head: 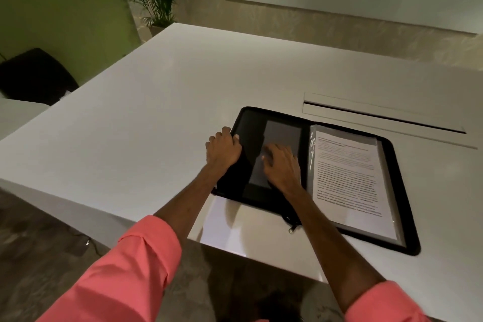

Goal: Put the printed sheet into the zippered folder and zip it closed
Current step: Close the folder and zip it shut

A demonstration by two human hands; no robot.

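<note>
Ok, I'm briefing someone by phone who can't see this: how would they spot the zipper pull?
Start at the white table and find the black zippered folder lying open on it. Follow its near edge to the middle fold, beside the right forearm. The zipper pull is the small dark tab with a metal ring dangling onto the tabletop.

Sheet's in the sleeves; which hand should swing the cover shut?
Left. The left hand already grips the open cover's outer edge of the zippered folder; the right hand lies flat on the inside panel.
</note>
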